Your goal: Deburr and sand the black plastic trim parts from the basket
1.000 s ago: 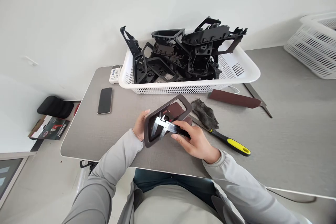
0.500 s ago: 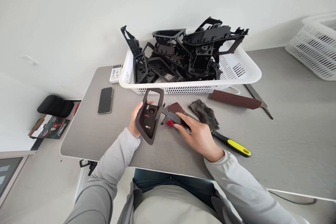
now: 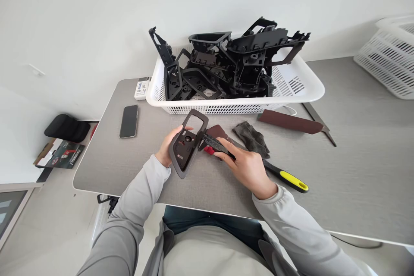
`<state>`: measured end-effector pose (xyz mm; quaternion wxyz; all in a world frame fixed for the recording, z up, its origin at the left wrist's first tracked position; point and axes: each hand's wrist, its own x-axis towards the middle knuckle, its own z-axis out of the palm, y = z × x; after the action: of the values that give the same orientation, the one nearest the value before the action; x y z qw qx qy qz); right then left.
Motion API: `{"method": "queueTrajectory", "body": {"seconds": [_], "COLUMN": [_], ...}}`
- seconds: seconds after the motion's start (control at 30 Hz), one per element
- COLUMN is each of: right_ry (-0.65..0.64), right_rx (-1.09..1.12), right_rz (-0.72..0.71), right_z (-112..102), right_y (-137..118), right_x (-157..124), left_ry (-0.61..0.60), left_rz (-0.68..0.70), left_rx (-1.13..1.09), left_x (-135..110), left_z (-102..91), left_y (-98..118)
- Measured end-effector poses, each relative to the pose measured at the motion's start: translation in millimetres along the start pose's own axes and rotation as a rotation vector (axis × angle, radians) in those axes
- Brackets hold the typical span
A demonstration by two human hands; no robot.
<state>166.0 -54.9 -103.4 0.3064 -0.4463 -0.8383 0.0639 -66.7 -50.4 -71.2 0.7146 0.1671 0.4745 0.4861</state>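
Observation:
My left hand is shut on a dark brown moulded plastic trim frame, which has a window-like opening and several small holes. My right hand grips a steel vernier caliper, whose jaws reach the right edge of the frame. The caliper's far end is hidden under my fingers. Below the caliper lie a brown sanding pad and a small red item. A black-and-yellow-handled tool lies just beyond my right hand.
A white plastic basket heaped with black moulded parts stands behind my hands. Nearby on the grey table are a phone, a grey cloth and a brown sanding stick. Another white basket sits far right.
The trim frame has turned from lying tilted over the caliper to standing more upright in my left hand. The caliper jaws have moved from its opening to its right edge, uncovering the sanding pad and red item.

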Motion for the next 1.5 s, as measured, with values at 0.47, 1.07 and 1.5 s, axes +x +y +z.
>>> {"method": "queueTrajectory", "body": {"seconds": [0.47,1.07,1.5], "right_ry": [0.000,0.045,-0.057], "right_rx": [0.054,0.088,0.128], "right_rz": [-0.024,0.183,0.289], "right_z": [5,-1,0], "right_y": [-3,-7,-9], "right_x": [-3,5,3], "left_ry": [0.020,-0.081,0.053], "left_rz": [0.019,0.057,0.593], "left_rx": [0.053,-0.098,0.034], "left_x": [-5,1,13], "left_z": [4.3,-6.5,-6.3], "left_y": [0,-8,-32]}}
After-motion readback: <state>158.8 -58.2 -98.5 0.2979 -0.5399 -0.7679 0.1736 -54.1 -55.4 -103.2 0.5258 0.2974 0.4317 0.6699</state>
